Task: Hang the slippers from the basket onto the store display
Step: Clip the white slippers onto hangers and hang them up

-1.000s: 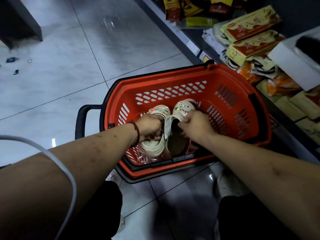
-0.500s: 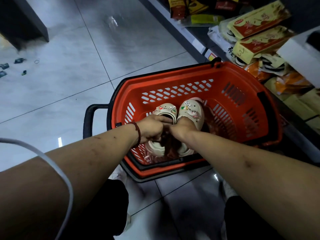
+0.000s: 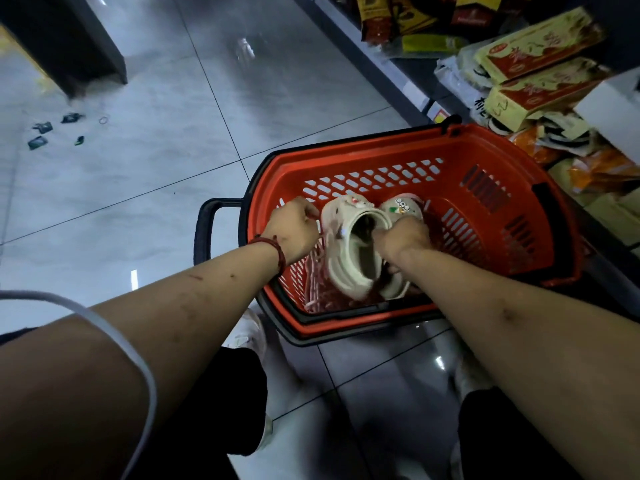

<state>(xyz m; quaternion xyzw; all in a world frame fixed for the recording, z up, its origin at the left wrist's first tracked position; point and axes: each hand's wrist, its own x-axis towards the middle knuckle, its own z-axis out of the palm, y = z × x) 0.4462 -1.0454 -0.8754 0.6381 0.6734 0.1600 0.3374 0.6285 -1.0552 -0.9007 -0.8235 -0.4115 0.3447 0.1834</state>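
in the middle of the frame our right hand (image 3: 401, 237) grips the pale slippers (image 3: 356, 251) inside the red basket (image 3: 519, 140). our left hand (image 3: 294, 230) is curled beside them; we cannot tell if it holds anything. one slipper could fall back if our grip is loose.

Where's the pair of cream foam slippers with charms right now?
Head view, centre-right: the cream foam slippers are inside the red plastic basket, toward its near-left corner, gripped by the right hand.
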